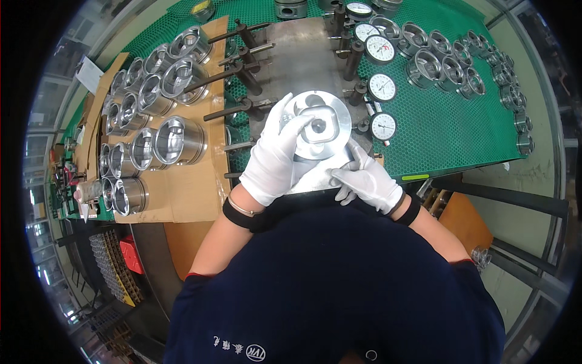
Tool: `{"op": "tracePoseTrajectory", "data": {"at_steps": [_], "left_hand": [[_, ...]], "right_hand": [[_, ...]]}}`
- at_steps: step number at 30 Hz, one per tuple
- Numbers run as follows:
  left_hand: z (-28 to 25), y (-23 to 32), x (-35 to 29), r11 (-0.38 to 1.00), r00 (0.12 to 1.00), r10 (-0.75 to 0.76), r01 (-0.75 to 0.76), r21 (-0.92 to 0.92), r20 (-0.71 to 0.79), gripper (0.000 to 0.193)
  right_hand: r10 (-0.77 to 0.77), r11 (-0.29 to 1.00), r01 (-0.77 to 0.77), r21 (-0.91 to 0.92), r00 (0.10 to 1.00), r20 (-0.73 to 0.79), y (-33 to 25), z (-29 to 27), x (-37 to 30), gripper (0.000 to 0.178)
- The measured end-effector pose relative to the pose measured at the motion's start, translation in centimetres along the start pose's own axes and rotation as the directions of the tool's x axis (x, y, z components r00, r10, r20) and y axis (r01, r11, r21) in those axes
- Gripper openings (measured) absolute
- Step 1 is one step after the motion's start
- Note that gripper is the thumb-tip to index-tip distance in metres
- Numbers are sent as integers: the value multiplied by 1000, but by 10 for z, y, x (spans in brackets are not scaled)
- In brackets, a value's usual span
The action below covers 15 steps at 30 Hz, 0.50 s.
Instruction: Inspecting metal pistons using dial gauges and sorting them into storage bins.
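A shiny metal piston, crown facing up with a rounded recess at its middle, is in front of me over the near end of a metal plate. My left hand, in a white glove, grips it from the left, with the thumb over the crown and fingers along the far left side. My right hand, also gloved in white, is at the piston's near right edge. Its fingers are curled in, and one reaches up along the rim. A bright white patch lies between the hands; whether it is cloth or glare cannot be told.
Rows of pistons stand on cardboard at left. More pistons are on the green mat at right. Dial gauges on dark posts line the steel plate, with rods jutting out opposite.
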<state>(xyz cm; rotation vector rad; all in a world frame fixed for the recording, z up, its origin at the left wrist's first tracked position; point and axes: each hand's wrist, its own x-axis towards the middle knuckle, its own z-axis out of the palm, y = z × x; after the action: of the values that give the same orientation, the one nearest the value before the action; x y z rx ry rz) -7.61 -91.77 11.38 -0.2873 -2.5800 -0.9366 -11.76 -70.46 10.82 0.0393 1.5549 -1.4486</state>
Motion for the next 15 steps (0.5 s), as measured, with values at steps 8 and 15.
{"op": "tracePoseTrajectory", "data": {"at_steps": [8,15], "left_hand": [[1,5,-1,997,996,-69,71,-34,48,76],[1,5,0,996,996,-82,84,-31,44,75]], "right_hand": [[23,1000,-23,14,1000,12,0,-3,-2,93],[7,1000,-7,-8,1000,20,-5,-1,-4,92]]}}
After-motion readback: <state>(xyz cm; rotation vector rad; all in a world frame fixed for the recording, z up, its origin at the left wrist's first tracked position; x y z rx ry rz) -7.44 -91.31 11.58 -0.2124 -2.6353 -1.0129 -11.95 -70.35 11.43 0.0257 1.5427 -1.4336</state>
